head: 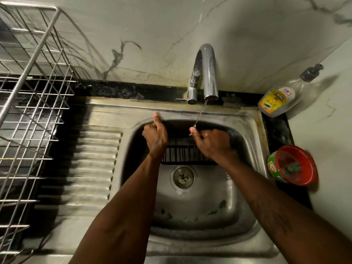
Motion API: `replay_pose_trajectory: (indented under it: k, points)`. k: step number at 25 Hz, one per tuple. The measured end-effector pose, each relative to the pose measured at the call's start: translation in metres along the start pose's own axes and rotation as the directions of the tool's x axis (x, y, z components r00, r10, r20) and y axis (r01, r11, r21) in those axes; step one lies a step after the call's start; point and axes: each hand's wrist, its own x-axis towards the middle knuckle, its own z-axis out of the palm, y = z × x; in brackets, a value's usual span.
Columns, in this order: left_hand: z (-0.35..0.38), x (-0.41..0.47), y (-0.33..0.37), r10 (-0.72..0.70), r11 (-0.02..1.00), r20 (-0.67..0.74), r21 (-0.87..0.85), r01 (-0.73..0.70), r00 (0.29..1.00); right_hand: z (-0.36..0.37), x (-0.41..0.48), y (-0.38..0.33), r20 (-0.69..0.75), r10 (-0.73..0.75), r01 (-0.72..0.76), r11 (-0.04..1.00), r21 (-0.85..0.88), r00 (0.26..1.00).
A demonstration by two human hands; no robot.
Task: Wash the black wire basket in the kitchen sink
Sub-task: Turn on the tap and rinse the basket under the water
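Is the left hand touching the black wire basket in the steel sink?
Touching. The head view shows the left hand curled around the left end of the black wire basket.

Black stone tabletop [276, 130] here, with a steel sink [118, 111] set into it, drainboard side on the left. A wire dish rack [28, 111] sits along the left edge, a dish gel pump bottle [278, 100] is in the back right corner, and a red Exo tub [293, 165] is by the right edge.
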Motion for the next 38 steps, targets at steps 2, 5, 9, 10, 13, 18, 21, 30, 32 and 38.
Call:
replay_pose_trajectory:
  k: [2,5,9,10,13,18,21,30,32,38]
  points:
    - [0.000,0.000,-0.002,0.105,0.986,0.105,0.115,-0.117,0.989,-0.008,-0.004,0.013,0.015,0.108,-0.107,0.994,-0.027,0.994]
    - [-0.008,-0.002,-0.012,0.426,0.678,0.303,0.516,-0.523,0.852,-0.027,0.001,-0.006,-0.059,0.107,-0.109,0.994,-0.034,0.993]
    - [0.005,-0.045,0.008,0.546,0.564,0.368,0.503,-0.655,0.752,-0.058,0.010,-0.037,-0.047,-0.015,0.010,0.996,-0.093,0.999]
    - [0.013,-0.051,0.011,0.468,0.716,0.319,0.410,-0.565,0.824,-0.064,0.011,-0.039,-0.046,-0.033,0.029,0.995,-0.099,0.998]
    - [0.019,-0.044,0.018,0.110,0.966,0.182,0.213,-0.148,0.977,-0.080,0.004,-0.044,-0.072,-0.115,0.115,0.993,-0.009,0.991]
    - [0.004,-0.019,-0.006,-0.211,0.977,0.223,0.033,0.209,0.952,-0.092,-0.005,-0.028,-0.192,-0.162,0.216,0.926,0.309,0.968]
    - [0.006,-0.027,-0.011,-0.231,0.972,0.276,0.033,0.231,0.933,-0.083,-0.006,-0.024,-0.231,-0.132,0.181,0.962,0.206,0.964]
    - [0.019,-0.022,0.035,0.040,0.987,0.265,-0.159,0.003,0.963,-0.070,-0.008,-0.058,-0.248,-0.103,0.138,0.982,0.129,0.963]
    - [0.011,-0.017,0.040,0.081,0.987,0.317,-0.158,-0.032,0.945,-0.063,-0.018,-0.038,-0.284,-0.297,0.315,0.949,0.019,0.912]
    - [0.003,-0.032,0.029,0.190,0.982,0.318,-0.043,-0.186,0.929,-0.083,0.007,-0.053,-0.041,0.131,-0.131,0.991,0.015,0.991]
